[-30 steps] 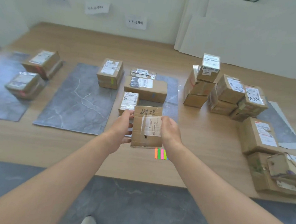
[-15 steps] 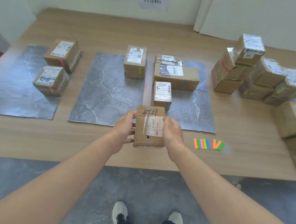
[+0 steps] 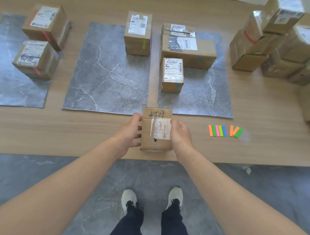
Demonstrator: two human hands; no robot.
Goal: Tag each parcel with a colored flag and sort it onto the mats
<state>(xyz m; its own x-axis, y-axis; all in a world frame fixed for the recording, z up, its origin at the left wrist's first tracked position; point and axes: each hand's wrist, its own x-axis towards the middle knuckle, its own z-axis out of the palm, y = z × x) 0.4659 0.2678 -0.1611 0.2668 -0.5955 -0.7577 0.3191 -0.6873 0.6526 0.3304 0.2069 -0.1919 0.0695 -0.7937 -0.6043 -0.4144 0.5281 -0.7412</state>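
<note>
Cardboard parcel looks stiff, probably light (a guess); my left hand and right hand clamp its opposite sides.

Our brown cardboard parcel bears black handwriting and a white label; mats are grey with white veins, flags orange, green, pink and blue on our wood-grain table.

Both hands, left hand and right hand, gripped a small cardboard parcel above a wooden table; colored flags lay nearby, before grey mats holding tagged parcels.
</note>
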